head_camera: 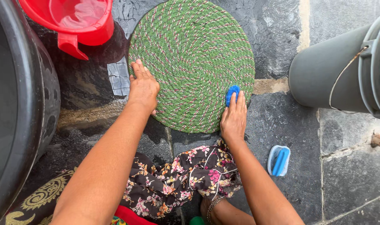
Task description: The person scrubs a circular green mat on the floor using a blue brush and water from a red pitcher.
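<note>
Lying wet on the stone floor, the round green braided mat is pinned by the flat, released left hand; the right hand grasps a mostly hidden blue brush.

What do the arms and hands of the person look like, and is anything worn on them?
Both arms are bare from the hands to the frame's lower edge: no sleeves, gloves, watch or bracelets show. The left hand and the right hand show no rings, and the fingers are uncovered.

floor: wet dark stone slabs | pale joints | light: even daylight
</note>
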